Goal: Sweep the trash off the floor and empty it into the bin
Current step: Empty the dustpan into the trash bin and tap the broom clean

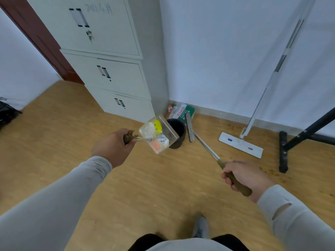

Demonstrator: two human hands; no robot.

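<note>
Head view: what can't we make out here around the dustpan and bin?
- Bin: inside is dark, and the clear dustpan held by the left hand covers part of its mouth.
- Trash in the dustpan: small and blurred, only yellow, white and orange bits.
- Broom in the right hand: bristles not discernible.
- Bags in the corner: print unreadable.
</note>
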